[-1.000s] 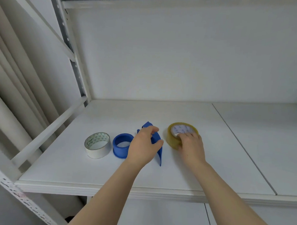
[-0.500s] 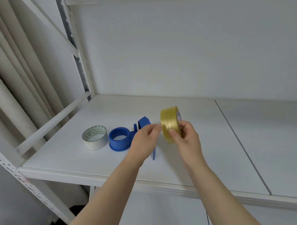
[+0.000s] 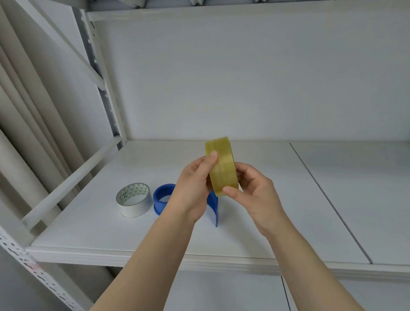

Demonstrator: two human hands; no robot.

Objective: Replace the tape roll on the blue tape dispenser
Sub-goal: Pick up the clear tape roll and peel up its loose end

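Observation:
I hold a yellowish clear tape roll upright on edge in the air above the shelf. My right hand grips its right side and lower rim. My left hand touches its left side, with a fingertip on the outer band. Below and behind my hands the blue tape dispenser lies on the white shelf; its round hub shows at the left and its curved blade end at the right, the middle hidden by my left hand.
A white tape roll with a patterned core lies flat just left of the dispenser. A slanted metal brace and upright post bound the shelf's left side. The back wall stands close behind. A seam runs across the shelf on the right.
My right hand lifted the yellowish roll off the shelf and turned it on edge. My left hand left the dispenser and rose to the roll. Both hands now hold it higher.

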